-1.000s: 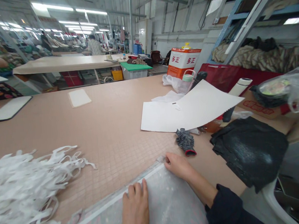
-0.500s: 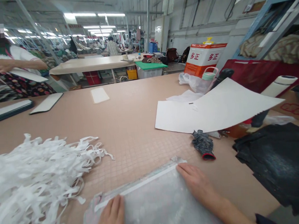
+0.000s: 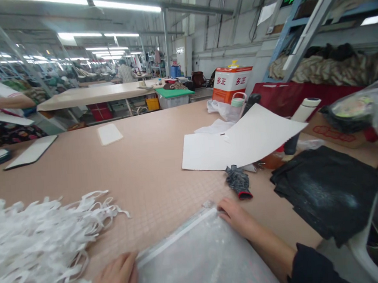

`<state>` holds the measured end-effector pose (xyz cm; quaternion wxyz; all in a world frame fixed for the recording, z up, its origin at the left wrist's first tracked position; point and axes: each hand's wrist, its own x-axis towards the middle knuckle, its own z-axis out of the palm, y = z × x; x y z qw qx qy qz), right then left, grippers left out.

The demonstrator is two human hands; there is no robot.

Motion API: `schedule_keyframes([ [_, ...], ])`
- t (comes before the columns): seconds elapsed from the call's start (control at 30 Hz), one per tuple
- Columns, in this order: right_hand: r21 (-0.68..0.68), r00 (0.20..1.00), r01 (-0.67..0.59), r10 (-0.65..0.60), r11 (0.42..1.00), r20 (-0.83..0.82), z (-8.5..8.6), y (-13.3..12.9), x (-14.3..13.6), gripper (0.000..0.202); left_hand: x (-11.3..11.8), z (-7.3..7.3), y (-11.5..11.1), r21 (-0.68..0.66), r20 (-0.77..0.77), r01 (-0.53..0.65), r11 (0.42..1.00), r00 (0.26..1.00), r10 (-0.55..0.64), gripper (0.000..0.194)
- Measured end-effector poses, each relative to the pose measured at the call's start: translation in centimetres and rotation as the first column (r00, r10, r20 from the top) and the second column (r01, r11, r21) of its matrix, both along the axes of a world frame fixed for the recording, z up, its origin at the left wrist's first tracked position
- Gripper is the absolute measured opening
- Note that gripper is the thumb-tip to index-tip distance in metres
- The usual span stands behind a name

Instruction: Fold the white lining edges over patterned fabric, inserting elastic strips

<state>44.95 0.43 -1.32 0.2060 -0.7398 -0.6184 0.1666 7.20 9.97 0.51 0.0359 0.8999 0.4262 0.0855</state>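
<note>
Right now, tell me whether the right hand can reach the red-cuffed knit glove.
Likely yes: the red-cuffed knit glove lies just beyond the right hand, with only tabletop showing between, though that hand is at the translucent plastic bag.

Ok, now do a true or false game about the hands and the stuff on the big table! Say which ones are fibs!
1. The right hand touches the plastic bag near its far right corner. True.
2. The left hand is squeezing the grey glove. False: the left hand is at the bag's left side, and the grey glove lies beyond the right hand.
3. A white band runs along the bag's far edge. True.
4. The pile of white strips is on the right side of the table. False: the pile of white strips is on the left.
5. The grey glove has a red cuff. True.
</note>
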Motion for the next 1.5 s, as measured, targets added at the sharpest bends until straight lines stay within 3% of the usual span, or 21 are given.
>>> schedule_keyframes([
  [0.1, -0.036, 0.994, 0.036, -0.032, 0.999, 0.1, -0.4, 0.4, -0.4, 0.006, 6.4, 0.8, -0.1, -0.041, 0.116, 0.2, 0.979, 0.974, -0.194, 0.024],
  [0.23, -0.073, 0.979, 0.025, -0.01, 0.997, 0.202, 0.0, 0.8, -0.6, 0.002, 14.9, 1.0, -1.0, -0.095, 0.171, 0.3, 0.949, 0.944, -0.281, 0.02],
  [0.33, -0.057, 0.976, 0.034, -0.021, 0.998, 0.218, 0.8, 0.5, -0.5, 0.001, 19.0, 0.8, -1.4, -0.11, 0.193, 0.311, 0.944, 0.938, -0.287, 0.021],
  [0.43, -0.035, 0.994, 0.079, -0.076, 0.996, 0.078, 1.4, -0.1, -0.4, 0.004, 21.0, 0.5, -1.6, -0.11, 0.182, 0.27, 0.957, 0.952, -0.247, 0.022],
  [0.57, 0.012, 0.944, 0.122, -0.112, 0.993, -0.311, 1.1, 0.2, -0.4, 0.003, 22.2, 0.2, -1.6, -0.119, 0.159, 0.224, 0.967, 0.966, -0.204, 0.026],
  [0.63, 0.081, 0.892, 0.145, -0.095, 0.986, -0.442, 0.4, 0.9, -0.4, 0.014, 22.4, 0.0, -1.7, -0.116, 0.163, 0.215, 0.97, 0.967, -0.195, 0.026],
  [0.73, 0.157, 0.841, 0.179, -0.069, 0.971, -0.537, -0.8, 2.0, -0.4, 0.031, 22.6, -0.4, -1.6, -0.097, 0.176, 0.206, 0.974, 0.967, -0.187, 0.025],
  [0.83, 0.207, 0.807, 0.179, -0.024, 0.962, -0.59, -1.5, 2.4, -0.3, 0.035, 22.8, -0.6, -1.6, -0.099, 0.191, 0.216, 0.971, 0.962, -0.195, 0.02],
  [0.93, 0.221, 0.836, 0.185, -0.035, 0.958, -0.547, -1.7, 2.2, -0.3, 0.034, 22.9, -0.9, -1.6, -0.105, 0.185, 0.224, 0.969, 0.962, -0.202, 0.014],
  [1.07, 0.258, 0.96, 0.176, -0.108, 0.95, -0.258, -1.5, 2.0, -0.5, 0.03, 23.0, -1.6, -1.6, -0.07, 0.18, 0.236, 0.969, 0.959, -0.221, 0.014],
  [1.23, 0.215, 0.996, 0.079, -0.088, 0.974, 0.034, -0.8, 2.1, -0.5, 0.007, 22.9, -2.6, -1.7, 0.096, 0.121, 0.307, 0.947, 0.94, -0.318, 0.018],
  [1.5, 0.05, 0.997, 0.061, -0.059, 0.997, -0.048, 0.4, 3.4, 0.4, 0.007, 22.6, -2.4, -2.2, 0.163, -0.019, 0.402, 0.901, 0.914, -0.405, 0.03],
])
